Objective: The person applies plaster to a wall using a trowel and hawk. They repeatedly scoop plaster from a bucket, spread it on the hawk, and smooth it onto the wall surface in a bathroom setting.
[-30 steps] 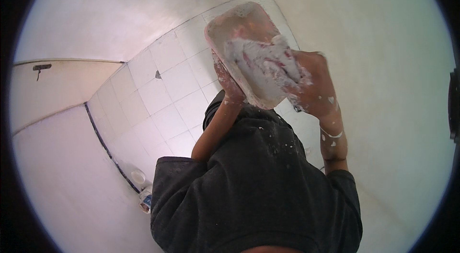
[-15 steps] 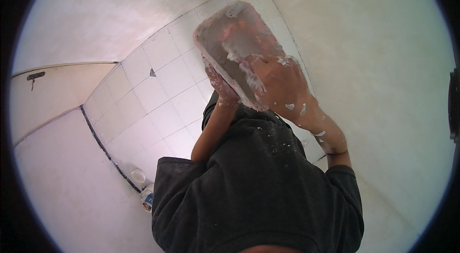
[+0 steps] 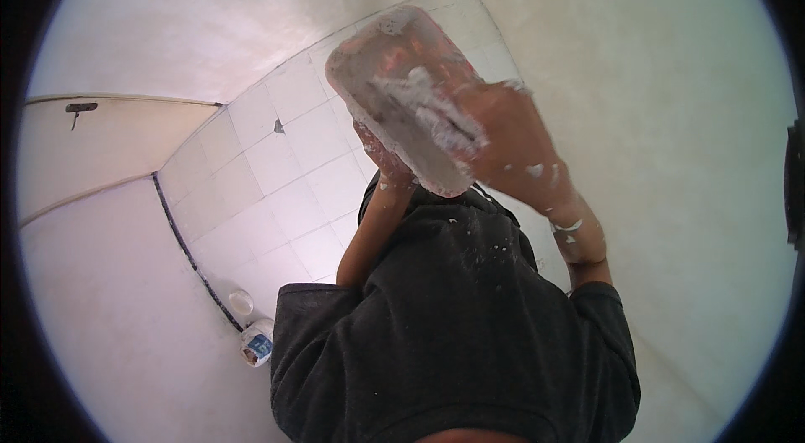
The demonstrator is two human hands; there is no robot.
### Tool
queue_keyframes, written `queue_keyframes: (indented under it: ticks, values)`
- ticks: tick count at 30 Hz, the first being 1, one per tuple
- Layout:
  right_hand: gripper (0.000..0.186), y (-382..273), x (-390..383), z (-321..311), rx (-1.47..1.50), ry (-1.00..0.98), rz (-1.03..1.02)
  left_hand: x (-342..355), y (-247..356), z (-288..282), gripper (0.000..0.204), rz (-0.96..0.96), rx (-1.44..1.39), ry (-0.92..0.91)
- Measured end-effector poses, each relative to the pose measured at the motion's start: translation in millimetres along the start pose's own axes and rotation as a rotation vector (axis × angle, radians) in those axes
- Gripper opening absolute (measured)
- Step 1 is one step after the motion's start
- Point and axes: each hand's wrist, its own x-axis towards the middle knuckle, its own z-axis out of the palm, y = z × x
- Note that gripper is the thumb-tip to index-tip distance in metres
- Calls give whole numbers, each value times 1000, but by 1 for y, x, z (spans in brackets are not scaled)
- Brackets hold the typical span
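A pinkish rectangular board (image 3: 356, 78) with rounded corners, smeared with grey and white plaster, is held up in front of my body. My left hand (image 3: 379, 153) grips it from the near left edge, fingers mostly hidden underneath. White paste is heaped on the board's middle. Over its right side my right hand (image 3: 511, 137) is closed at the paste; a thin dark edge shows there, but what it holds is smeared over and I cannot make it out. White splashes dot my right wrist and forearm.
White tiles (image 3: 289, 153) cover the floor, with a small dark patch (image 3: 278, 127) on them. Pale walls rise around. A door with a dark handle (image 3: 81, 108) is at the left. A white container (image 3: 257, 344) and a round white lid-like thing (image 3: 241, 302) sit at lower left.
The board has shifted slightly left and tilted a little. My right hand has moved slightly right and turned, and more white paste shows on the board's middle.
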Motion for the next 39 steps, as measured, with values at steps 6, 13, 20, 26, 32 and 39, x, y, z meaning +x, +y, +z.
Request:
queue_keyframes:
  ticks: [6, 13, 20, 26, 32, 39]
  values:
    - [25, 23, -20, -14, 131, 28, -94, -12, -11, 29, 55, -24, 134, 286]
    - [23, 15, -32, -47, 75, -6, 1, -57, -3, 19, 59, 79, 85, 33]
    - [39, -1, -41, -36, 247, -21, -268, -77, 25, 17, 59, 210, 128, 77]
    - [38, -35, -22, -3, 175, -88, -389, -101, 60, -2, 60, 325, 120, 122]
    - [34, -109, -15, 60, 106, -124, -380, -145, 128, -26, 60, 449, 57, 121]
    - [29, -260, -38, 204, -143, -333, -366, -198, 261, -78, 59, 620, 320, 305]
